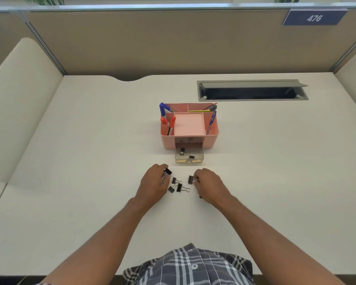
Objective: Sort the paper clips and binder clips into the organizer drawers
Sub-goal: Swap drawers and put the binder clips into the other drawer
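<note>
A pink desk organizer [211, 138] stands mid-desk with its clear drawer [199, 159] pulled out toward me; two black binder clips [183, 151] lie inside it. My left hand [152, 184] pinches a black binder clip [168, 171] just in front of the drawer. My right hand [209, 185] pinches another black binder clip [191, 179] by its wire handles. Three more binder clips [178, 186] lie on the desk between my hands. A dark bit shows under my right palm; I cannot tell what it is. No paper clips are visible.
The organizer's top compartments hold blue and red markers [162, 110], pens and pencils. A grey cable hatch [253, 90] is open at the back right of the white desk [90, 161]. Beige partition walls surround the desk on the left, back and right.
</note>
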Motion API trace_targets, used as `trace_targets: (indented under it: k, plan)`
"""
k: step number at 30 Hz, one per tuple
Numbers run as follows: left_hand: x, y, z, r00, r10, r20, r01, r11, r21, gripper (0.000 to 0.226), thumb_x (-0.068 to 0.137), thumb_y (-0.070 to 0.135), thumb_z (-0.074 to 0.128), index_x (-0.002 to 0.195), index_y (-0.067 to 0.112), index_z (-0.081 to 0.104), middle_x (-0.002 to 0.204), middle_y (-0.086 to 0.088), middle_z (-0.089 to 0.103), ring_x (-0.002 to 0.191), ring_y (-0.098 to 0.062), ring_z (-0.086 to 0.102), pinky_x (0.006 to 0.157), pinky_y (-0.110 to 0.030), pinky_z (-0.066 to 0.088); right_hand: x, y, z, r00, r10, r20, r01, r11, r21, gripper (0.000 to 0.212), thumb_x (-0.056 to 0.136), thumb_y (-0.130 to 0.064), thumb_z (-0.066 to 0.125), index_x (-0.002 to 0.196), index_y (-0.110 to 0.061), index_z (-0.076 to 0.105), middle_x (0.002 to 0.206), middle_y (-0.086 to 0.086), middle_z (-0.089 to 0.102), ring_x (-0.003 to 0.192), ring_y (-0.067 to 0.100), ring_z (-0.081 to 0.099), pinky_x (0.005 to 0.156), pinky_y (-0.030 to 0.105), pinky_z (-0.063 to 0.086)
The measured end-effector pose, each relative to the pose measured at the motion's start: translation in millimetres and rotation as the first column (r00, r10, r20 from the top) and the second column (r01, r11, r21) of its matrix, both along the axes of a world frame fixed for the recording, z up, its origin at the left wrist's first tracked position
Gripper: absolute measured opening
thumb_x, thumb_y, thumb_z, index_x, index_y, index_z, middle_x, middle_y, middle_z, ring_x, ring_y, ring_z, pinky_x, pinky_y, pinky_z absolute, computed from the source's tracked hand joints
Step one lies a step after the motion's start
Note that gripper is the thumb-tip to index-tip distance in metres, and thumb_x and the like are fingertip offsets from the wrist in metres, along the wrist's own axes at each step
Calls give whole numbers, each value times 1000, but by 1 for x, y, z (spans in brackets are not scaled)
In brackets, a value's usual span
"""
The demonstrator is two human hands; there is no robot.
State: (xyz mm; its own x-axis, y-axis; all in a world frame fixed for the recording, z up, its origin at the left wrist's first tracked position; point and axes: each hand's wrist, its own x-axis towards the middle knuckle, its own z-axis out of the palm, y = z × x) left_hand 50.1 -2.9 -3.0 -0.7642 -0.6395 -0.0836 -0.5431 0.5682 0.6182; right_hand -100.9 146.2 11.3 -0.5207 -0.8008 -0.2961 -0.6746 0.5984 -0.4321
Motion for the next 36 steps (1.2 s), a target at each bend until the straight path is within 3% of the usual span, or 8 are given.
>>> trace_targets:
  k: [4,7,13,19,24,29,33,36]
  plan:
    - [-1,-2,0,1000,-8,11,8,1000,5,30,96,13,55,126,13,58,103,-3,58,94,-21,56,83,-36,47,-6,-1,4,998,-55,41,58,996,-72,14,94,-15,52,96,-14,66,92,3,62,87,24,58,74,35,47]
    - [-1,-4,-2,999,13,-37,-13,1000,20,25,95,6,53,118,11,63,101,-5,61,95,-23,58,85,-37,48,-11,-5,14,987,-128,102,148,966,-212,14,93,-16,57,95,-16,71,88,-4,65,85,17,59,72,28,43]
    - [-13,-1,13,953,107,-283,-87,993,83,21,95,1,55,108,8,69,98,1,69,91,-12,63,85,-23,48,-29,-19,36,896,-331,296,435,789,-435,17,91,-16,61,97,-22,75,89,-14,70,83,2,63,75,11,45]
    - [-54,-4,37,931,123,-343,-84,989,124,26,93,3,52,109,13,70,94,5,70,88,-11,66,81,-18,50,-45,-43,37,888,-409,208,458,818,-348,19,88,-20,58,95,-26,75,88,-10,71,79,10,63,68,20,46]
    - [-79,-12,32,981,140,-134,-130,988,84,26,94,12,54,116,17,68,103,0,73,91,-17,65,82,-33,55,-50,-59,30,921,-364,137,386,900,-203,19,86,-20,60,93,-26,76,96,-5,73,85,18,64,71,26,50]
    - [-87,-17,26,993,114,-15,-113,991,69,30,94,17,54,122,21,65,110,0,72,99,-20,65,86,-36,55,-56,-62,26,933,-343,112,357,922,-152,24,88,-19,59,106,-21,74,110,2,72,95,25,64,80,32,53]
    - [-79,-18,23,988,117,-97,-106,989,106,34,92,10,51,120,22,65,111,5,72,102,-15,65,89,-30,52,-59,-55,28,941,-326,92,338,924,-178,32,89,-13,52,114,-20,72,117,3,70,103,27,63,86,32,51]
    - [-68,-14,22,970,123,-208,-107,991,86,27,91,8,52,107,24,68,100,11,71,87,-7,64,80,-23,50,-56,-45,31,935,-330,127,353,899,-260,29,89,-12,52,106,-21,74,108,-1,72,97,21,64,82,29,51]
